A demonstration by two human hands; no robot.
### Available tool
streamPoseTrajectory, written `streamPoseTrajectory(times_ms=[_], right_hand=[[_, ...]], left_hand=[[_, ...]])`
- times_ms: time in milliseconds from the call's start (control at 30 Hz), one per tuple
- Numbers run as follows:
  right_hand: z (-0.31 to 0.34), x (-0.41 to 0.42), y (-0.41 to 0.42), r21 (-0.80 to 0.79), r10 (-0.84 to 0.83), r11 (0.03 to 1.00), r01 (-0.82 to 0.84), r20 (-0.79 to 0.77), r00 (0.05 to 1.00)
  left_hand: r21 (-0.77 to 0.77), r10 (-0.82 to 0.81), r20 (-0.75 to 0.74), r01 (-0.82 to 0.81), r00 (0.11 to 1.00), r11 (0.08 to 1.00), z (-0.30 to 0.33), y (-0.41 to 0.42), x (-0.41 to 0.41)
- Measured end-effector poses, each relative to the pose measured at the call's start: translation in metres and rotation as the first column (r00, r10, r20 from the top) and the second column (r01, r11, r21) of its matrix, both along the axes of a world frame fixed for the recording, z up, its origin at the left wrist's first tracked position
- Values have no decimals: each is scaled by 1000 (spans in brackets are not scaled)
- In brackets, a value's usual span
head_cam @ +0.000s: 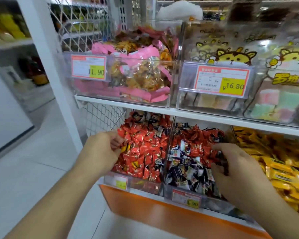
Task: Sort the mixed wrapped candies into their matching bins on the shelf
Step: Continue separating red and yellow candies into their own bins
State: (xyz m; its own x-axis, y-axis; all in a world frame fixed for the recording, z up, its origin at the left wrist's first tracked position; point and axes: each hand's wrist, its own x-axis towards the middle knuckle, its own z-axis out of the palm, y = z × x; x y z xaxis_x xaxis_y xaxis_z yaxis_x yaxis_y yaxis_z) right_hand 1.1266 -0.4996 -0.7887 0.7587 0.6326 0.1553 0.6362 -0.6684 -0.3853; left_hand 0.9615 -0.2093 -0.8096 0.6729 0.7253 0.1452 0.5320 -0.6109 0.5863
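I see my left hand (100, 150) pinching red candies (141, 149) at the left bin (141, 184) on the lower shelf, my right hand (235, 163) curled into the mixed candies (188, 163) of the middle bin (183, 190).

price tag (88, 68) "11.90", price tag (222, 82) "¥16.80", lower tag (186, 198) ".90"
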Motion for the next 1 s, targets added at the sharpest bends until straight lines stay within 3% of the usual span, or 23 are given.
streamPoseTrajectory(times_ms=[200, 367, 533, 700, 833, 1000], right_hand=[[-15, -4, 13, 4, 114, 993, -114, 23, 993], [-19, -4, 12, 0, 130, 992, -130, 19, 991], [-20, -3, 10, -5, 136, 991, -136, 19, 990], [-22, -3, 9, -7, 145, 989, -145, 20, 989], [-23, -2, 8, 0, 148, 989, -148, 20, 989], [-24, -1, 8, -4, 154, 988, -154, 18, 988]], left_hand=[[35, -4, -115, 8, 993, 999, -17, -3, 10], [96, -15, -184, 33, 983, 995, -18, -15, 19], [62, -95, -237, 112, 967, 992, -19, -29, 22], [-53, -171, -193, 164, 966, 985, -17, -30, 17], [-30, -34, -46, 32, 998, 999, -12, -15, 12], [22, 38, -57, -37, 998, 999, -18, -6, 12]])
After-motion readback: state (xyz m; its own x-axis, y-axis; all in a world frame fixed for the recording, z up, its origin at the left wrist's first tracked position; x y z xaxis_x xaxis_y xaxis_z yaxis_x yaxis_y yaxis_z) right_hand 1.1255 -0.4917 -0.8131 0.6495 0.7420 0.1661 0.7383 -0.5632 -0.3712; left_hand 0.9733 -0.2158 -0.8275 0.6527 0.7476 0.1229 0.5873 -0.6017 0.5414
